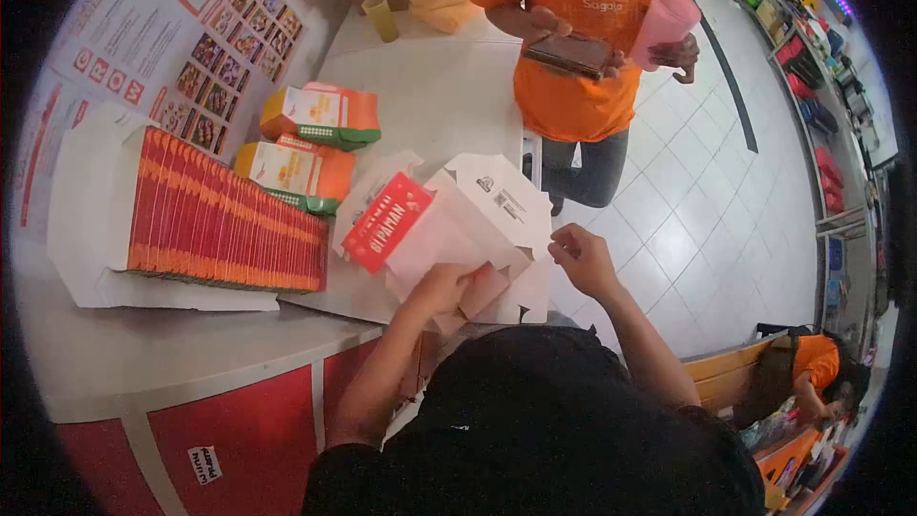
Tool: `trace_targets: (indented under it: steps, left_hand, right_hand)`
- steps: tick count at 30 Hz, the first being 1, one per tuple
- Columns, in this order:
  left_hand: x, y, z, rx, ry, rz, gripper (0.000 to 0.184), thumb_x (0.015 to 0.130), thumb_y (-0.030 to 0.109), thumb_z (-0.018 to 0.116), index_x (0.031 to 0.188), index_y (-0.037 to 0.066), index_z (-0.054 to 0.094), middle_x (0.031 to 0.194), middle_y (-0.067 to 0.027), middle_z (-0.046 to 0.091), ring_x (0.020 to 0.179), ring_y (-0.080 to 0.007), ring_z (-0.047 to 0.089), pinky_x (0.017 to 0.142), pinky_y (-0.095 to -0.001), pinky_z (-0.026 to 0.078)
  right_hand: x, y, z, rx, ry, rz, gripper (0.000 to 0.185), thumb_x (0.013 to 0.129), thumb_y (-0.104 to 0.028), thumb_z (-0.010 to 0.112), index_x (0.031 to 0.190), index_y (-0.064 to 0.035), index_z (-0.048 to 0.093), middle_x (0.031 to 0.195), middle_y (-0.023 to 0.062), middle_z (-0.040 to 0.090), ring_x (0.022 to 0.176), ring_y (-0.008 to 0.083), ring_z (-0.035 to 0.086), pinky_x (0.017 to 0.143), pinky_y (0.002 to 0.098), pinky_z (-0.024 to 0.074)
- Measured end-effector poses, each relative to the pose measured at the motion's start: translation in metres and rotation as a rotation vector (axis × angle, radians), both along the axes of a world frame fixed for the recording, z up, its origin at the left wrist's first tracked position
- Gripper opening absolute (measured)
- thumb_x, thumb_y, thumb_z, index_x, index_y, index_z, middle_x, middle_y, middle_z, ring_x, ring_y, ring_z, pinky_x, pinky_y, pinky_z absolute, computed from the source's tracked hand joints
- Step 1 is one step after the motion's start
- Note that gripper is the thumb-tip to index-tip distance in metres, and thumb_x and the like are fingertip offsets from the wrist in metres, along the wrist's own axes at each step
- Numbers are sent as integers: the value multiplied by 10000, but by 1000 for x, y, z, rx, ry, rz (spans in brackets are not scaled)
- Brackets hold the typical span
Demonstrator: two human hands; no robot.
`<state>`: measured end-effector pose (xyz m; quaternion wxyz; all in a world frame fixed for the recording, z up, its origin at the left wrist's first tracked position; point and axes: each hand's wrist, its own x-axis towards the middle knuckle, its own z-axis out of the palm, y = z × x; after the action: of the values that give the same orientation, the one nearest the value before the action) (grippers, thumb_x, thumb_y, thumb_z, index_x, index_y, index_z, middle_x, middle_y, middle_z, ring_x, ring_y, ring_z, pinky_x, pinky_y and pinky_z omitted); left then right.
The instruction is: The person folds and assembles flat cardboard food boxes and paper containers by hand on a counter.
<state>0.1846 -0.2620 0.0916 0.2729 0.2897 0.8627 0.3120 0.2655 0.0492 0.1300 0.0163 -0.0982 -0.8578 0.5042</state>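
A partly folded white carton (439, 229) with a red printed panel (389, 222) lies at the table's front edge. My left hand (442, 289) is closed on a small flap at the carton's near side. Just right of the carton, apart from it, my right hand (585, 258) has its fingers curled, and whether anything small is between them is hidden. More flat white card (530, 298) shows beneath the carton. To the left, a long row of folded red and orange boxes (224, 215) stands in an open white box (86, 201).
Two orange, white and green packs (320, 115) lie behind the row. A yellow cup (380, 18) stands farther back on the table (430, 76). A person in an orange shirt (592, 86) stands beyond, holding a phone and a pink cup (666, 27). Another person (817, 363) is at lower right.
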Motion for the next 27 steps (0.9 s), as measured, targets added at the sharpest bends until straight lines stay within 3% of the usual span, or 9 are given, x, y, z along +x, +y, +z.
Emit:
trace_targets:
  steps: [3,5,6,9,12,16,19,23,27]
  left_hand:
    - [-7,0,39,137,-53,310,383,999,237,611,1311,21,660,1251,-260,676,1151,-369,664,979,-412,503]
    - [-4,-2,62,348,12,503,400,1025,267,603,1308,-11,653,1266,-248,679,1174,-336,662,1014,-399,488]
    - [-8,-6,49,456,-24,599,444,1042,298,612,1320,-49,622,1304,-181,669,1168,-275,655,1065,-384,463]
    - [21,33,125,793,-262,738,413,1044,280,625,1329,-18,606,1281,-118,665,1106,-243,670,999,-376,521]
    - [58,62,175,1116,-759,1049,335,1051,242,615,1311,32,598,1245,-69,656,1056,-195,673,869,-334,581]
    - [71,74,147,1303,-839,763,269,1074,210,578,1296,61,605,1205,-80,667,1043,-167,674,735,-297,601]
    - [65,75,143,1356,-862,655,274,1064,207,596,1288,50,616,1203,-82,675,1011,-171,684,717,-329,614]
    - [73,89,143,1249,-969,746,245,1067,211,594,1235,39,640,1085,-68,707,924,-166,699,765,-347,609]
    - [78,111,158,1329,-910,723,193,1070,153,582,1231,55,620,1068,-68,705,928,-156,692,827,-319,578]
  right_hand:
    - [13,-9,28,-133,106,-13,238,902,-178,764,1039,2,688,842,135,735,721,221,709,674,354,553]
    - [23,-26,57,-34,209,87,259,893,-170,763,1096,-30,687,973,148,746,827,253,717,738,375,558]
    - [24,-39,73,-23,372,188,322,885,-179,768,1165,-51,675,1096,163,722,945,281,700,813,395,549]
    - [17,-79,124,112,677,545,537,888,-253,760,1369,-78,599,1429,195,578,1271,360,575,1032,478,474]
    - [16,-94,127,356,793,632,618,892,-319,727,1413,-29,564,1460,201,546,1338,392,517,1098,530,422]
    - [8,-77,111,213,769,359,623,876,-204,734,1411,54,547,1472,223,538,1315,442,532,1100,530,438]
    - [10,-66,122,248,774,459,550,878,-166,728,1358,68,595,1464,230,541,1299,446,543,1091,523,452]
    - [15,-65,112,267,717,218,506,865,-97,734,1346,24,635,1466,254,519,1309,476,510,1092,526,444]
    - [24,-67,114,442,582,13,677,830,-147,753,1446,3,514,1459,271,478,1290,470,506,1089,529,442]
